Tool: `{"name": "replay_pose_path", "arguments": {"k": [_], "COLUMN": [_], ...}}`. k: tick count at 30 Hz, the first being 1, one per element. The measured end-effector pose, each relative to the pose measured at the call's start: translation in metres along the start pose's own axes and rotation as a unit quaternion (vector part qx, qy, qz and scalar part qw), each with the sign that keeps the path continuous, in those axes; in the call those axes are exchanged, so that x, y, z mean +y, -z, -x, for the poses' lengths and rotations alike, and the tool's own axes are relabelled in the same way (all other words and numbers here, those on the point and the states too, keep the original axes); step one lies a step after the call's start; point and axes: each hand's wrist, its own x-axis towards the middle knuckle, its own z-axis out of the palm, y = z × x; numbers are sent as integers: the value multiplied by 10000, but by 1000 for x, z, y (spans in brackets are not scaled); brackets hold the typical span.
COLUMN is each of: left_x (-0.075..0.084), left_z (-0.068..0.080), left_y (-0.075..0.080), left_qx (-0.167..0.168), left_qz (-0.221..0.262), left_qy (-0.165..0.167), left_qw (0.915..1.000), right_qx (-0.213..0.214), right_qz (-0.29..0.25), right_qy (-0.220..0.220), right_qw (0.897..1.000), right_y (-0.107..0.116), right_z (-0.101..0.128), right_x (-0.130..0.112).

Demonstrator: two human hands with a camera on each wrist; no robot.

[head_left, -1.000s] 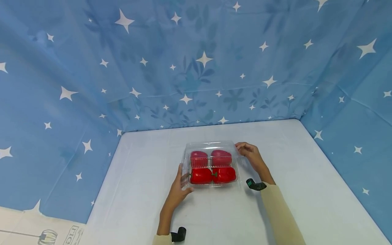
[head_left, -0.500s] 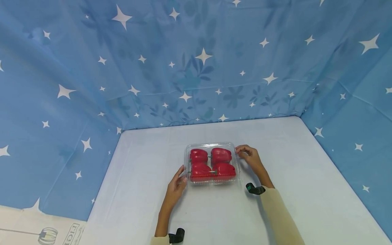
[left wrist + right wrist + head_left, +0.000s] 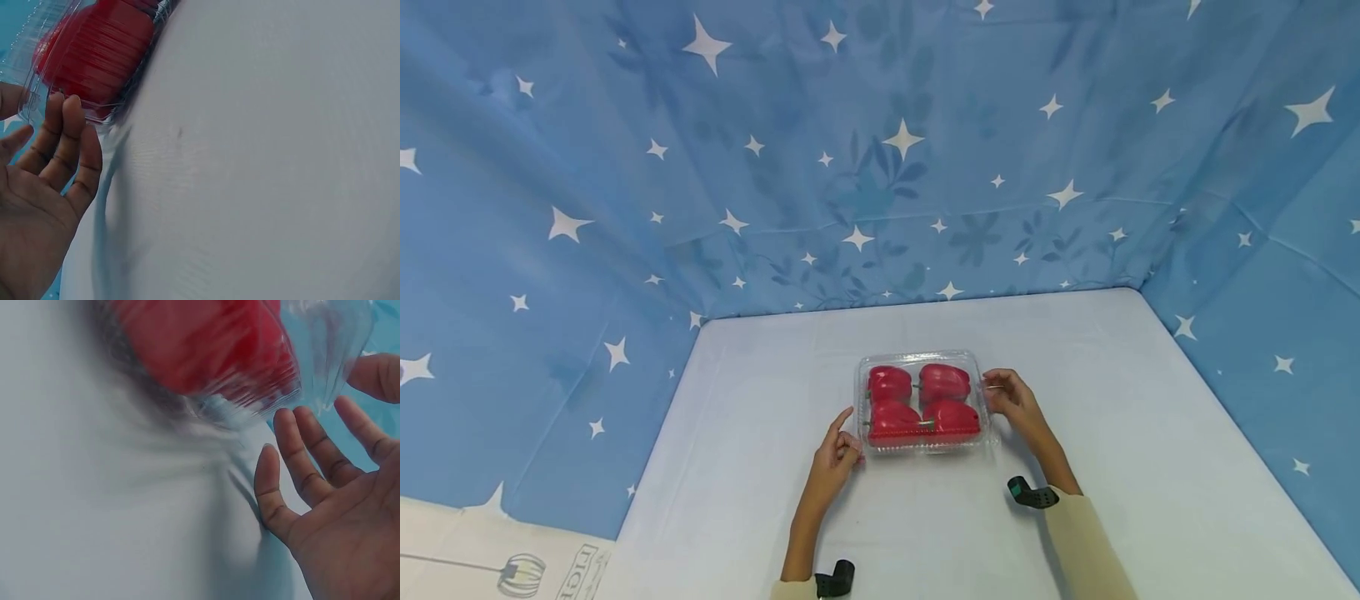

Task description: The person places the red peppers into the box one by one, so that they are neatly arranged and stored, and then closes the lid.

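**A:** Where are we?

**B:** I read it as the closing step on the clear plastic clamshell box (image 3: 922,402) with four red bell peppers (image 3: 922,401) inside. It sits flat at the middle of the white bench (image 3: 1150,467), lid down over the peppers. From my seat I can't tell whether the rim has snapped shut.

**A:** Hands?

**B:** My left hand (image 3: 836,448) is at the near-left corner of the box. The left wrist view shows its fingers (image 3: 65,134) straight and relaxed, tips against the plastic wall, palm open; the grip is spread, clamped on nothing. My right hand (image 3: 1009,395) is at the right edge; its fingers (image 3: 312,453) are spread beside the corner, with the thumb up near the lid's rim. Whether they touch is unclear, since that view is blurred. Spread too, holding nothing.

**A:** And next?

**B:** My judgement: press along the rim at both sides so the lid seats evenly, keeping the box from sliding on the smooth bench.
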Motion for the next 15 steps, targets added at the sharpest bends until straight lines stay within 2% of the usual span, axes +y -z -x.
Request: {"name": "replay_pose_path", "arguments": {"k": [7, 11, 15], "left_x": [-3, -3, -2], "left_z": [0, -1, 0], "left_y": [-2, -2, -2], "left_qx": [-162, -195, -143], "left_qz": [683, 817, 944], "left_qy": [111, 72, 247], "left_qw": [9975, 9964, 9951], "right_qx": [35, -400, -1046], "right_qz": [-186, -326, -430], "right_qy": [-760, -925, -966], "right_qw": [9969, 9944, 9889], "right_y": [-2, 1, 2], "right_z": [25, 40, 49], "right_x": [-5, -9, -12]}}
